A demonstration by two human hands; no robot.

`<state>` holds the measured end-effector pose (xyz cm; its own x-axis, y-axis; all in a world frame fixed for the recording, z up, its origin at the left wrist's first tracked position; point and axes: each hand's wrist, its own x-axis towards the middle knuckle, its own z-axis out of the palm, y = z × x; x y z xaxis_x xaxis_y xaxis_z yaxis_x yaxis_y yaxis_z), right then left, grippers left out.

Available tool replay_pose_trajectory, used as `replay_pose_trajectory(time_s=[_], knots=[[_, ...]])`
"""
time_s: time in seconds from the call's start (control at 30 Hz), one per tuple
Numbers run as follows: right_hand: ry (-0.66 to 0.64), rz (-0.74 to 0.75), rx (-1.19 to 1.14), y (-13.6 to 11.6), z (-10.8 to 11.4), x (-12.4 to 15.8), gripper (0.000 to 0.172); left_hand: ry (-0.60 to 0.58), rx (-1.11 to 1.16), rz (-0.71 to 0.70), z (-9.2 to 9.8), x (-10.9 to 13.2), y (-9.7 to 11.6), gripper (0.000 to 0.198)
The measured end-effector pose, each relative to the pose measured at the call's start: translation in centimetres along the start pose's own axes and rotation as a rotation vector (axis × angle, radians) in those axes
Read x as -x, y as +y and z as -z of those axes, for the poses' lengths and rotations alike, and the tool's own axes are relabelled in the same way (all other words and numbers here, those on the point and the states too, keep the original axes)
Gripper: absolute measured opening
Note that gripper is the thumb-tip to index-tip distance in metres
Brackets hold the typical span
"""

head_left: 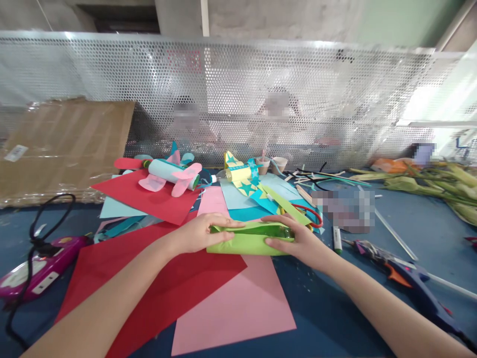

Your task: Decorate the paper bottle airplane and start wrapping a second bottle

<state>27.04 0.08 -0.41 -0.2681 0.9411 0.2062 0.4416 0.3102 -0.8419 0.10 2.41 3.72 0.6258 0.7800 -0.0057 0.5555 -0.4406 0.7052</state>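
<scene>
A sheet of lime green paper (248,245) is curled around a clear bottle (285,232), with an opening along its top. At its left end, my left hand (206,232) pinches the paper between thumb and fingers. My right hand (294,241) grips the right end, thumb in front and fingers behind, over the bottle. Under and in front of the roll lie a pink sheet (238,303) and a large red sheet (149,278). Just behind are a blue paper-wrapped bottle with pink pieces (167,171) and a yellow one with blue stars (240,173).
To the right lie a glue gun (406,273), a marker (337,240) and white sticks (397,233). A purple power strip (44,268) with a black cable is at the left. Cardboard (70,144), paper cups (278,165) and a perforated metal screen (231,74) stand behind.
</scene>
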Motion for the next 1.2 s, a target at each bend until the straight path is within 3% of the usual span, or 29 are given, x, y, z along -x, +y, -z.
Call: replay_pose_trajectory(time_s=[0.23,0.57,0.83,1.0,1.2], knots=[[-0.033,0.138,-0.119,0.1,-0.3,-0.2,0.034,-0.016,0.081,-0.112,0.2,-0.1,-0.4,0.034],[0.007,0.055,-0.248,0.0,-0.7,0.0,0.026,-0.026,0.121,-0.129,-0.2,0.0,-1.4,0.030],[0.004,0.059,-0.265,0.0,-0.7,0.0,0.024,0.038,0.129,-0.172,-0.5,0.4,-1.1,0.027],[0.014,0.200,-0.087,0.4,-0.5,0.1,0.019,0.077,0.139,-0.169,-0.7,0.5,-1.0,0.025],[0.051,0.544,0.325,0.5,0.3,0.1,0.025,0.086,0.151,-0.173,-0.8,0.3,-1.3,0.024]])
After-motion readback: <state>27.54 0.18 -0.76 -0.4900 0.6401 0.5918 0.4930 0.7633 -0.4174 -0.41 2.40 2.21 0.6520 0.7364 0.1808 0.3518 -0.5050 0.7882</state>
